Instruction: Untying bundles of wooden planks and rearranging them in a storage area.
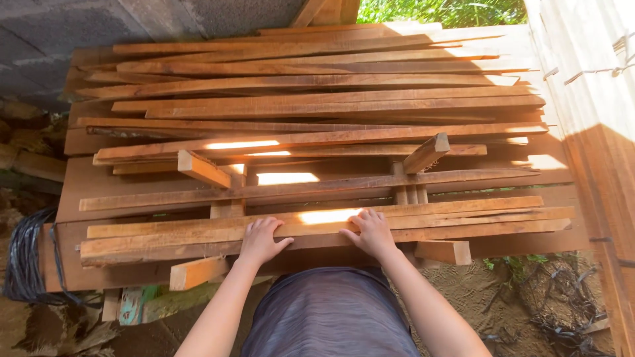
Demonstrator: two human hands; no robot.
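Leaning over a stack of planks (311,119), the person has both hands down on the nearest boards, low in the middle of the frame. The left hand (260,239) lies palm down with fingers spread a little, resting flat on the front plank (165,243); it grips nothing that I can see, though the thumb reaches toward the plank's near edge. The right hand (372,233) sits just beside it to the right, fingers curled over the same run of boards, thumb pointing back toward the left hand. Whether its fingers actually hook round an edge I cannot tell. The two hands are near each other but apart.

That front plank runs from the lower left of the frame to the right side, lying atop the pile's closest layer. A patch of sunlight (329,215) falls on the boards between and just above the hands.

Short blocks (202,169) stick out crosswise from the pile: one at centre left, another tilted at centre right (426,153), and two more below the front boards (197,272) (444,251). A grey wall (79,23) fills the upper left, green leaves (443,10) show at the top right, and a pale timber panel (589,73) runs down the right edge. A coil of black strapping (26,261) lies at the lower left, and sandy ground (476,291) shows at the lower right.
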